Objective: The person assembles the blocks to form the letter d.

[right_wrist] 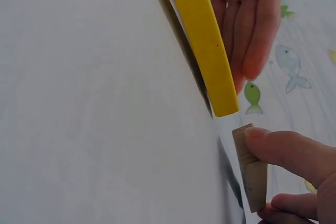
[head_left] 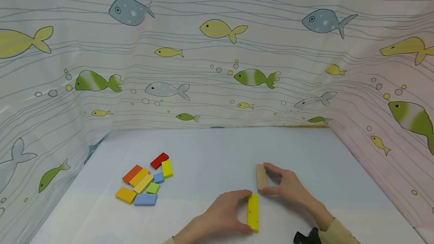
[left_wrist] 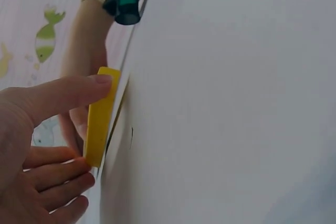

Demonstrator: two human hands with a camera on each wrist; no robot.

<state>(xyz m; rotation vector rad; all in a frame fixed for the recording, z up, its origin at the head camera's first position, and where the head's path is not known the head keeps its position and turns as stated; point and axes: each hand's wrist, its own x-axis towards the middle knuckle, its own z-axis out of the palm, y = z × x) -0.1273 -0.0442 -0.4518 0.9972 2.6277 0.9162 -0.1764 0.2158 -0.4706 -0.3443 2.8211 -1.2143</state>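
My left hand (head_left: 222,212) pinches a long yellow block (head_left: 252,212) by its two ends, thumb at the near end and a fingertip at the far end. In the left wrist view the thumb presses one end of that yellow block (left_wrist: 102,119), and the other fingers lie at its opposite end. A plain wooden block (head_left: 261,178) is held end to end between thumb and finger of my right hand (head_left: 291,187), just beyond the yellow one. The right wrist view shows the wooden block (right_wrist: 252,171) close to the yellow block's end, with a small gap between them.
At the left of the white table (head_left: 203,153) lies a loose group of coloured blocks: a red block (head_left: 159,160), an orange-red block (head_left: 132,174), a blue block (head_left: 145,199), a green block (head_left: 153,188) and several others. A fish-print curtain (head_left: 217,59) surrounds the table's back and sides.
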